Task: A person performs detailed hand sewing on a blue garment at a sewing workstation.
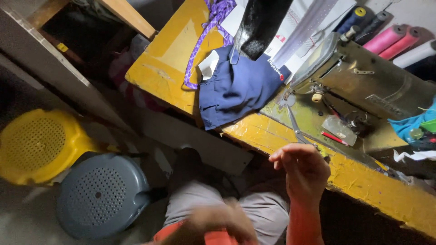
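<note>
My right hand (300, 169) is raised in front of the yellow table's edge (363, 181), its fingers curled and pinched together; what they hold, if anything, is too small to see. Just beyond its fingertips a pair of scissors (295, 127) lies on the table beside an old olive sewing machine (377, 81). My left hand (220, 222) is a blur low over my lap, above grey trousers and an orange garment. A folded navy garment (236, 88) lies on the table to the left of the machine, with a white scrap (209, 66) on it.
A purple cord (206, 36) trails across the table, and a black cloth (261, 22) hangs over it. Pink, navy and white thread spools (390, 41) stand behind the machine. A red pen (334, 138) lies on the machine bed. On the floor sit a yellow stool (41, 145) and a grey stool (100, 195).
</note>
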